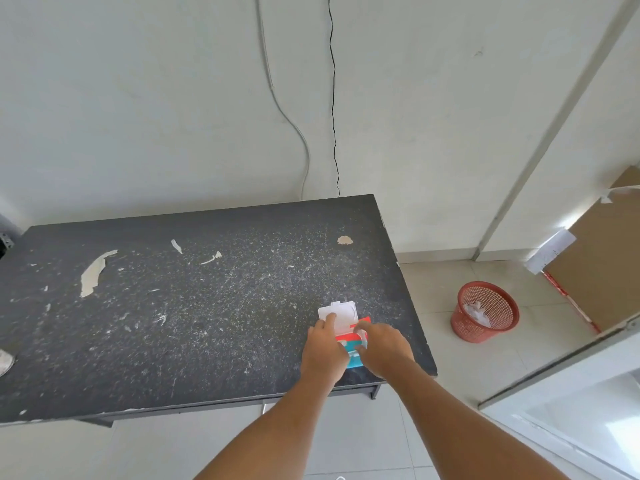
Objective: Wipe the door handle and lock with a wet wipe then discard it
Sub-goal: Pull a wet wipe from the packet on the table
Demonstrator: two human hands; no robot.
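Most of the wipe pack [350,337] is covered by the left hand [323,349] and right hand [385,348]. The right fingertips [360,328] are blurred, perhaps pinched on a wipe. The door [571,393] is cut off by the right edge.

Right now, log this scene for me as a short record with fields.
surface: black table, scuffed
wipes pack: near the table's right front corner, white lid flipped open
left hand: rests on the pack, one finger on the lid
right hand: fingers at the pack's opening; pinch unclear
bin: red mesh wastebasket on the floor right of the table, white scraps inside
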